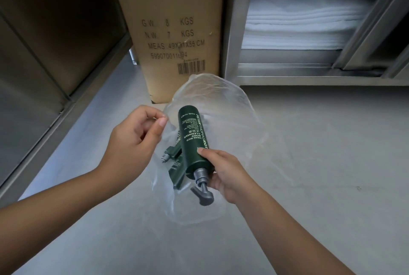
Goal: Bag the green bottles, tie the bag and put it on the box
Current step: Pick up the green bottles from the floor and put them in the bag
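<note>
- Left hand (pixel 135 139) pinches the bag (pixel 218 97) rim, holding the mouth open.
- Bagged bottles (pixel 176 143) lie inside.
- Right hand (pixel 225 175) grips another bottle (pixel 193 141), base-first at the mouth.
- Tying and the move to the box (pixel 174 20) are not yet done.

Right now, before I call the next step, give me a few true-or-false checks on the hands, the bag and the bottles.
1. The right hand grips a green pump bottle near its pump end. True.
2. The left hand lies flat on the floor. False: it is raised and pinches the edge of the clear bag.
3. The clear bag holds nothing yet. False: other green bottles already lie inside it.
4. A cardboard box stands behind the clear bag. True.
</note>
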### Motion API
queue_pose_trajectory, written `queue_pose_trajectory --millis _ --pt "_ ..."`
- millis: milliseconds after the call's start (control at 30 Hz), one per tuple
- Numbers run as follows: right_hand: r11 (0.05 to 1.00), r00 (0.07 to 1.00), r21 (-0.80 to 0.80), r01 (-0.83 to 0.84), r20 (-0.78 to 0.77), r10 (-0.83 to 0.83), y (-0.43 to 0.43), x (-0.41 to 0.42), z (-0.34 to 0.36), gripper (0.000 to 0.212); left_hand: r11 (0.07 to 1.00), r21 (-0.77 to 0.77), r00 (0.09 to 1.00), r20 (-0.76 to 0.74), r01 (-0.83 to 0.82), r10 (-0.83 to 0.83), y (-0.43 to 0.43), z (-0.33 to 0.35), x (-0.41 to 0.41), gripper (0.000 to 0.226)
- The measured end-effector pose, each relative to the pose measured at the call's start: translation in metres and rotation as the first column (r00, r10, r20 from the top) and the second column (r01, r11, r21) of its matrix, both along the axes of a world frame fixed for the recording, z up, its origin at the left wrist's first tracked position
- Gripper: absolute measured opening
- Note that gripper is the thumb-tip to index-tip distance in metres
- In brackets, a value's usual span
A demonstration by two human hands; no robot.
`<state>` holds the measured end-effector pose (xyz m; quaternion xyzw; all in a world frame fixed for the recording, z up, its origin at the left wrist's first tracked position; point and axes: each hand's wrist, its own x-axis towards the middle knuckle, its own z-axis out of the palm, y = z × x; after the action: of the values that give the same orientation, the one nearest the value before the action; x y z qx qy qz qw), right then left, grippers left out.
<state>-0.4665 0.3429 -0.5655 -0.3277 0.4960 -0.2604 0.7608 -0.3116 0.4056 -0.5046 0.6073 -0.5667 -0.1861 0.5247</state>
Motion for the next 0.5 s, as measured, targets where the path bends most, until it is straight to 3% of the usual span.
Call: queue_pose_trajectory --millis 233,500 --pt "0.986 0.986 0.000 0.165 -0.024 -0.165 -0.002 0.052 -0.039 0.040 0.999 0.035 0.998 -0.066 0.020 -0.018 0.009 -0.003 0.022 0.015" --pt "0.958 0.944 -0.130 0.257 -0.177 -0.277 -0.012 0.085 -0.067 0.033 0.997 0.040 0.982 -0.178 0.071 -0.063 0.010 -0.006 0.037 0.013"
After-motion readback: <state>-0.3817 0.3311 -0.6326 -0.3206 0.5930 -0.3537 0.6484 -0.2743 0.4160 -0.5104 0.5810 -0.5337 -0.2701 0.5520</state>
